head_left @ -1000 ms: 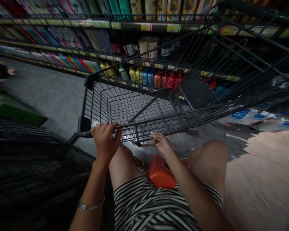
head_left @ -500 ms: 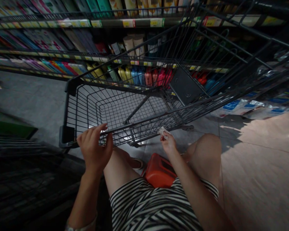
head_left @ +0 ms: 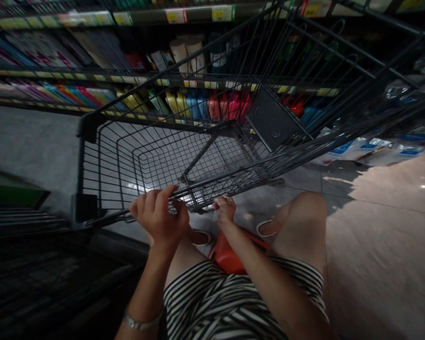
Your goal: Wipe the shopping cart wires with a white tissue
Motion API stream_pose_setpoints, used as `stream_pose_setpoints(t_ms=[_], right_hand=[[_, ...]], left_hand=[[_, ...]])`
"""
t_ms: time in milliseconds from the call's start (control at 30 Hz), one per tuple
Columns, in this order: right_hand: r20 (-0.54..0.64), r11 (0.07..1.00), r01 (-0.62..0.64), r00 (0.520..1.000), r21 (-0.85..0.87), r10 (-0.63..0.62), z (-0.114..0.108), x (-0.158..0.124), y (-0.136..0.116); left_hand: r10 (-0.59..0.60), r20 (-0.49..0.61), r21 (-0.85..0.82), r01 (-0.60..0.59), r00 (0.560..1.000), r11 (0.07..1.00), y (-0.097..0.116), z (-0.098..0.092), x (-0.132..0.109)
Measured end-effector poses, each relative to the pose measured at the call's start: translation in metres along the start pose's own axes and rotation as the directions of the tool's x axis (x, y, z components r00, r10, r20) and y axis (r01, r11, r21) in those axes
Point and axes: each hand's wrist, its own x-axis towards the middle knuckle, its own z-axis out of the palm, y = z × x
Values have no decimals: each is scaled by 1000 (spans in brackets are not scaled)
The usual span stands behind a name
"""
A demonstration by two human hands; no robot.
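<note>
In front of me stands a dark wire shopping cart (head_left: 170, 137), its basket bare inside. My left hand (head_left: 159, 212) is closed over the cart's near top rail, fingers curled across it and thumb on my side. Lower and to the right, my right hand (head_left: 225, 209) pinches a small crumpled white tissue (head_left: 222, 198), mostly covered by the fingers, close to the cart's near side. Whether the tissue touches the wire cannot be made out. Between my knees sits an orange-red bag (head_left: 230, 250), partly behind my right forearm.
Behind the cart run store shelves (head_left: 102, 75) with rows of colourful bottles. Another dark wire basket or cart (head_left: 38, 264) is at the lower left, beside a green panel (head_left: 14, 196). Blue-and-white packages (head_left: 354, 146) lie at right on the tiled floor.
My left hand has slid right along the rail. The right hand with the tissue has moved left, nearer to it. The view has shifted slightly, and the cart's left end appears farther left.
</note>
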Motion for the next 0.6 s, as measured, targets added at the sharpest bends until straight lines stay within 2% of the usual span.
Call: stream_pose_setpoints(t_ms=[267, 400, 500, 600], right_hand=[[104, 989, 22, 995, -143, -7, -9, 7, -4], [51, 979, 29, 999, -200, -19, -11, 9, 2], [-28, 971, -17, 1000, -237, 11, -15, 10, 9], [-44, 973, -57, 998, -222, 48, -16, 9, 14]], left_hand=[[-9, -40, 30, 11, 999, 999, -5, 6, 0], [12, -52, 31, -10, 999, 999, -5, 5, 1], [26, -55, 24, -24, 998, 999, -4, 5, 1], [-8, -36, 8, 9, 999, 1000, -2, 5, 0]])
